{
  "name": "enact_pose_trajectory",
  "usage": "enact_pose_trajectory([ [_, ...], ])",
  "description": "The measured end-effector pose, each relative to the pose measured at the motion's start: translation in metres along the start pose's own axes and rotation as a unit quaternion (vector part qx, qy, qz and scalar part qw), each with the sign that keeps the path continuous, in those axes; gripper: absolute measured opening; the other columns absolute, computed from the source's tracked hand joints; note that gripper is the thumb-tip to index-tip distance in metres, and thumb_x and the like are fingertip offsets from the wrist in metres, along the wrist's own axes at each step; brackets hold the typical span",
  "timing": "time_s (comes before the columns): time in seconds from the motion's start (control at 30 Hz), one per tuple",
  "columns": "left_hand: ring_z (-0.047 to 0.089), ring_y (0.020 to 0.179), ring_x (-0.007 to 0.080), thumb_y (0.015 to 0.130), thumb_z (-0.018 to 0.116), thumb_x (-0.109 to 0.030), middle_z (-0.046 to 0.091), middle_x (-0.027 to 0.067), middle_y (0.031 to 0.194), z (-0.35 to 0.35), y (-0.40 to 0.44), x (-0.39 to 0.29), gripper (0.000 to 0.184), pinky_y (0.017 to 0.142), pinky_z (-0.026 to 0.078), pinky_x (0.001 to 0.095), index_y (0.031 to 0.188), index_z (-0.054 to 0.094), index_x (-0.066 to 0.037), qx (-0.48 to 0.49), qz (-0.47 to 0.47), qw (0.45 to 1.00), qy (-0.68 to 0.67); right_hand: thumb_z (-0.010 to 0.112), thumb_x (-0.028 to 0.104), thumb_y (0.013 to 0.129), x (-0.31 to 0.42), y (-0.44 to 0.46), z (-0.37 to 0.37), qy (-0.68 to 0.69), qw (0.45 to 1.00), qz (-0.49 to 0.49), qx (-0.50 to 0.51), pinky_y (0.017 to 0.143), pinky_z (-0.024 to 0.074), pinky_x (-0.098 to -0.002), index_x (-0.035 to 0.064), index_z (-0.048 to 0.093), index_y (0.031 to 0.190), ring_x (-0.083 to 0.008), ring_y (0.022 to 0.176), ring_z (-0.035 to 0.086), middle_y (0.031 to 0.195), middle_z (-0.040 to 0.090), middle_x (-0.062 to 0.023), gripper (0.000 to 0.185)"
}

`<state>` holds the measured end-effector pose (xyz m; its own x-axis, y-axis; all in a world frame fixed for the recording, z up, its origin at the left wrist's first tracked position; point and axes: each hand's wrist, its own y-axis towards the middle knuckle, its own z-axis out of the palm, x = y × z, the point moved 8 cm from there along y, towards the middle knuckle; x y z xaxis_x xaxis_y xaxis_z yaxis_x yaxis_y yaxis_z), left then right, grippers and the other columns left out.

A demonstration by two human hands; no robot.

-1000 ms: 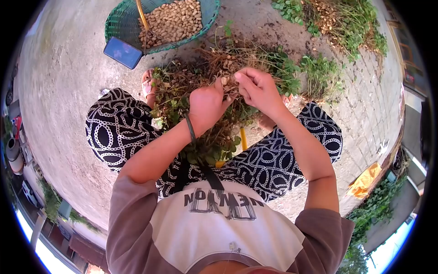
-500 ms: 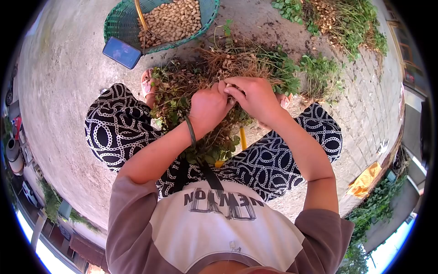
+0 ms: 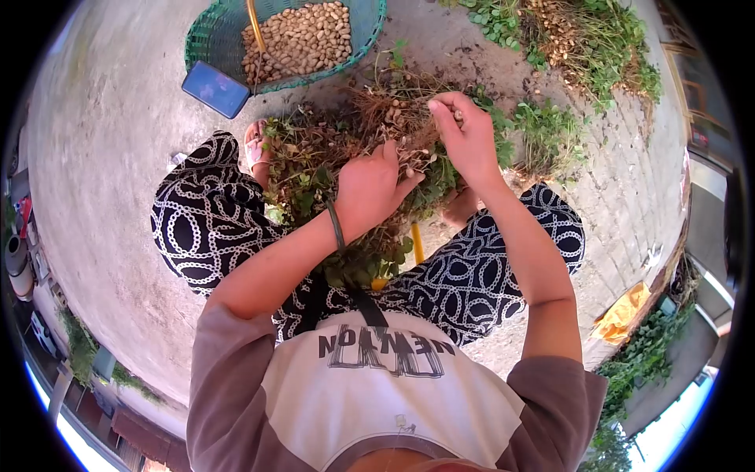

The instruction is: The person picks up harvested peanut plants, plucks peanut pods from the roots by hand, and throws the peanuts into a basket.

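My left hand (image 3: 367,187), with a dark green bangle (image 3: 336,226) at its wrist, is closed around part of a peanut plant (image 3: 409,149). Pale pods and thin roots show just past its fingers and thumb. My right hand (image 3: 469,138) is lifted to the right, its fingers curled. A peanut (image 3: 458,116) shows between thumb and fingers; whether more are inside is hidden. Under both hands lies a heap of uprooted peanut plants (image 3: 307,157), with brown roots and green leaves, between my feet.
Beyond the heap stands a green woven basket (image 3: 206,49) with many peanuts (image 3: 307,39) in it. A phone (image 3: 215,89) rests at its near rim. More pulled plants (image 3: 590,55) lie at upper right on the concrete. A yellow bag (image 3: 621,315) lies at right.
My hands, which were together over the heap, have come apart. The right has moved up and right with a peanut; the left has shifted slightly down, uncovering pods and roots.
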<state>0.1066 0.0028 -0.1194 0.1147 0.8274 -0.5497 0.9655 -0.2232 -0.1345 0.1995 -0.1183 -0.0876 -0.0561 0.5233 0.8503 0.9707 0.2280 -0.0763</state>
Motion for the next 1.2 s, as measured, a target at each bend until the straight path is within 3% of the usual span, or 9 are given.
enact_pose_trajectory([
  [0.13, 0.063, 0.081, 0.0391, 0.090, 0.062, -0.036, 0.059, 0.0250, 0.095, 0.013, -0.001, 0.010, 0.059, 0.068, 0.052, 0.0453, 0.119, 0.045, 0.011, 0.003, 0.008, 0.993, -0.114, 0.056, 0.021, 0.098, 0.002, 0.028, 0.016, 0.284, 0.909, 0.224, 0.208, 0.045, 0.0336, -0.0235, 0.0001, 0.060, 0.108, -0.0075, 0.056, 0.044, 0.079, 0.059, -0.0032, 0.024],
  [0.27, 0.063, 0.084, 0.0365, 0.086, 0.067, -0.037, 0.058, 0.0219, 0.096, 0.017, -0.004, 0.022, 0.053, 0.069, 0.051, 0.0463, 0.112, 0.049, 0.006, -0.068, 0.033, 0.989, -0.127, 0.057, 0.022, 0.098, 0.052, 0.097, 0.048, 0.239, 0.949, 0.120, 0.168, 0.059, 0.0485, -0.0262, 0.0006, 0.060, 0.109, -0.0103, 0.071, 0.060, 0.090, 0.065, -0.0069, 0.024],
  [0.4, 0.064, 0.083, 0.0351, 0.078, 0.076, -0.034, 0.059, 0.0214, 0.094, -0.007, 0.000, 0.022, 0.052, 0.066, 0.051, 0.0430, 0.101, 0.048, 0.002, -0.027, -0.032, 0.995, -0.087, 0.054, 0.026, 0.099, 0.094, 0.129, 0.041, -0.116, 0.974, -0.008, 0.197, 0.085, 0.0526, -0.0373, 0.0019, 0.041, 0.133, -0.0246, 0.104, 0.059, 0.124, 0.055, -0.0163, 0.044],
  [0.47, 0.065, 0.079, 0.0344, 0.074, 0.080, -0.035, 0.059, 0.0202, 0.092, -0.010, 0.002, 0.024, 0.054, 0.062, 0.051, 0.0416, 0.097, 0.046, 0.000, -0.019, -0.056, 0.995, -0.082, 0.061, 0.022, 0.096, 0.089, 0.097, 0.028, -0.095, 0.969, -0.202, 0.109, 0.071, 0.0526, -0.0310, 0.0019, 0.061, 0.106, -0.0131, 0.081, 0.065, 0.096, 0.068, -0.0065, 0.022],
  [0.53, 0.065, 0.075, 0.0340, 0.072, 0.082, -0.036, 0.059, 0.0192, 0.089, -0.011, 0.003, 0.026, 0.056, 0.059, 0.050, 0.0409, 0.095, 0.044, 0.000, -0.018, -0.069, 0.994, -0.086, 0.067, 0.021, 0.091, 0.064, 0.045, 0.038, -0.109, 0.956, -0.062, 0.264, 0.071, 0.0526, -0.0314, 0.0049, 0.063, 0.103, -0.0151, 0.079, 0.065, 0.089, 0.066, -0.0044, 0.020],
  [0.6, 0.064, 0.072, 0.0338, 0.071, 0.082, -0.037, 0.059, 0.0181, 0.087, -0.009, 0.002, 0.027, 0.059, 0.057, 0.050, 0.0410, 0.096, 0.043, 0.000, -0.021, -0.076, 0.992, -0.098, 0.072, 0.017, 0.085, 0.056, 0.002, 0.038, -0.248, 0.922, -0.142, 0.261, 0.071, 0.0521, -0.0315, 0.0068, 0.061, 0.103, -0.0180, 0.078, 0.064, 0.085, 0.063, -0.0038, 0.023],
  [0.9, 0.062, 0.068, 0.0260, 0.082, 0.075, -0.028, 0.058, 0.0128, 0.082, -0.012, -0.002, 0.019, 0.047, 0.059, 0.046, 0.0356, 0.104, 0.046, 0.000, -0.155, -0.007, 0.964, -0.218, 0.066, 0.001, 0.079, 0.002, -0.022, 0.036, -0.032, 0.969, -0.047, 0.240, 0.074, 0.0500, -0.0311, 0.0047, 0.052, 0.103, -0.0173, 0.078, 0.058, 0.091, 0.055, -0.0060, 0.028],
  [1.03, 0.053, 0.086, 0.0061, 0.093, 0.061, -0.010, 0.060, 0.0018, 0.098, 0.019, 0.002, 0.033, 0.021, 0.075, 0.046, 0.0254, 0.110, 0.053, 0.000, 0.058, -0.143, 0.893, -0.423, 0.064, 0.006, 0.077, -0.010, -0.024, 0.032, -0.028, 0.967, -0.056, 0.247, 0.070, 0.0483, -0.0358, 0.0070, 0.052, 0.100, -0.0224, 0.077, 0.059, 0.089, 0.055, -0.0091, 0.026],
  [1.2, 0.052, 0.094, 0.0070, 0.095, 0.058, -0.010, 0.059, 0.0007, 0.103, 0.032, 0.003, 0.037, 0.024, 0.085, 0.043, 0.0251, 0.116, 0.054, 0.000, 0.014, -0.096, 0.847, -0.522, 0.064, 0.005, 0.079, -0.005, -0.026, 0.027, 0.001, 0.965, -0.074, 0.253, 0.073, 0.0496, -0.0348, 0.0050, 0.051, 0.102, -0.0216, 0.080, 0.060, 0.092, 0.056, -0.0095, 0.027],
])
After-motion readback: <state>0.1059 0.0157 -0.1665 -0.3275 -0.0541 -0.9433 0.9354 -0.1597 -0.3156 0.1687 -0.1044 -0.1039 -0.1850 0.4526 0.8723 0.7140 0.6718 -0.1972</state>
